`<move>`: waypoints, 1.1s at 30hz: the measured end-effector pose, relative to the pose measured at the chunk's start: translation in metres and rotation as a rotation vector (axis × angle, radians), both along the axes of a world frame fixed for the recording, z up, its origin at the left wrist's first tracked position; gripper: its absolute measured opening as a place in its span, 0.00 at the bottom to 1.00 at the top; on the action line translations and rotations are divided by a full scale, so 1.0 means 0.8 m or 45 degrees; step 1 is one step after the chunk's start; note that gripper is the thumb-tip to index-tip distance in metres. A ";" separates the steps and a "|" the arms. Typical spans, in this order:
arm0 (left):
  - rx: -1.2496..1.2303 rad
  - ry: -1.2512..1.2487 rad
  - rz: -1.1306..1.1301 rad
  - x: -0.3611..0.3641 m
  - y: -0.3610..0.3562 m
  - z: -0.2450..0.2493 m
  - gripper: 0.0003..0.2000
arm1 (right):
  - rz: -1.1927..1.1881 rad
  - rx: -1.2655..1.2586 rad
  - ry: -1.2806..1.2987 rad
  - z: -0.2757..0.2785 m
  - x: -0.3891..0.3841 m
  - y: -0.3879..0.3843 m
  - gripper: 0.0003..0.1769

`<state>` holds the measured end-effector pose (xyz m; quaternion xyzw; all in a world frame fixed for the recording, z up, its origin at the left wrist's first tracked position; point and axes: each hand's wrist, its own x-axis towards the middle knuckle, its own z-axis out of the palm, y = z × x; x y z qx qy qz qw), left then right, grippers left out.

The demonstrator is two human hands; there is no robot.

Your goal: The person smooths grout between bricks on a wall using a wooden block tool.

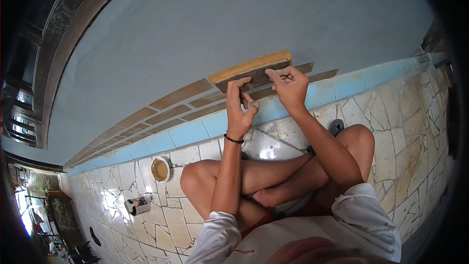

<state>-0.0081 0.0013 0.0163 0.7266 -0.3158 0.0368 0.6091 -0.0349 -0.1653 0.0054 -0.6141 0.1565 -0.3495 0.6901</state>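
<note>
Fingers of my left hand [239, 112] curl loosely apart, index at the dark strip [259, 79]; my right hand [291, 88] is narrowed beside it—pinching or pressing, I cannot tell—likely to steady it below the yellow bar [251, 66] against the wall [195, 29].

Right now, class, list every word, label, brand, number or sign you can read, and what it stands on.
No text can be read.
White shirt: a small red line of print, too blurred to quote.
Can on the floor: too small to tell whether it is labelled.
</note>
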 end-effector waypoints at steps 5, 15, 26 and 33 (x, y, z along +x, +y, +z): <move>0.045 -0.148 -0.006 0.001 0.000 -0.006 0.32 | -0.037 -0.070 -0.032 -0.016 0.007 -0.003 0.12; 0.062 -0.033 -0.029 -0.003 0.000 0.002 0.33 | -0.052 -0.111 -0.010 -0.001 0.000 -0.001 0.12; 0.085 -0.048 -0.070 -0.001 0.002 -0.001 0.34 | -0.071 -0.090 -0.071 -0.014 0.004 0.001 0.12; 0.097 -0.047 -0.086 0.001 0.001 -0.001 0.35 | -0.053 -0.071 -0.053 -0.008 0.001 0.003 0.11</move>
